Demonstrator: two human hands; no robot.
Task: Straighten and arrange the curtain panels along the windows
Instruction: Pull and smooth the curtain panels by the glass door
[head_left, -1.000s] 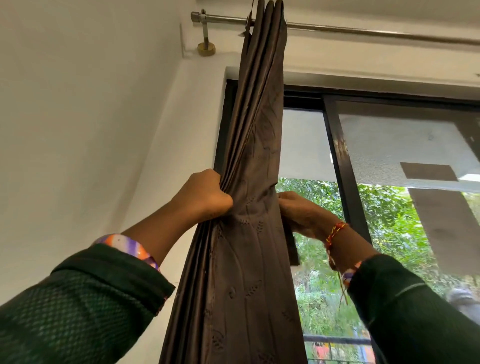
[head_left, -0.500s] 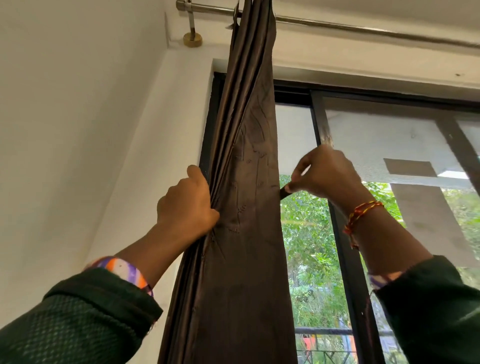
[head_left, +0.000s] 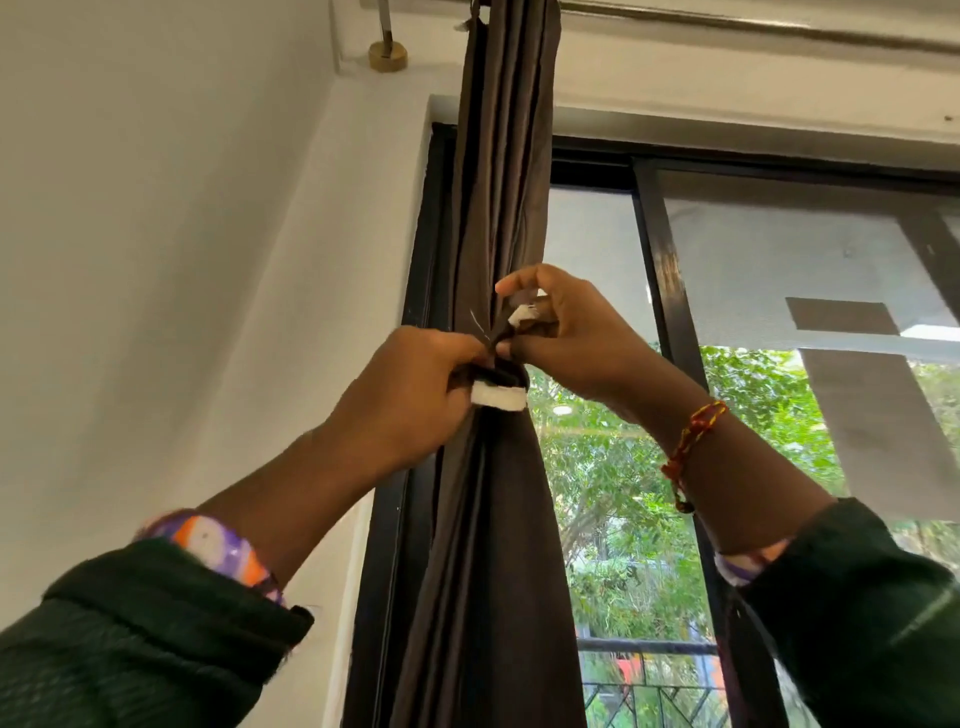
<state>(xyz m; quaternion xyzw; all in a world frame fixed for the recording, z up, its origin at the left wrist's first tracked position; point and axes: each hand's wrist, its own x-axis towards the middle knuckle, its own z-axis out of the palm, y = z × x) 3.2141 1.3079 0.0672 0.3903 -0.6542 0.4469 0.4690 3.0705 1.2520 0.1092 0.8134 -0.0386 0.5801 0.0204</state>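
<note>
Hands (head_left: 415, 387) (head_left: 569, 340) wrap tie-back strap (head_left: 498, 395) rnd bunched curtain (head_left: 498, 218).

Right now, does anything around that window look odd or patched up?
Yes: grey tape strips are stuck across the right window pane in a rough T, like a makeshift repair. The bunched brown curtain itself looks undamaged.

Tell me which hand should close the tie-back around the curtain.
Right, probably. The right hand pinches the tie's free end with its white patch above the left hand, which pins the other patch against the curtain.
</note>
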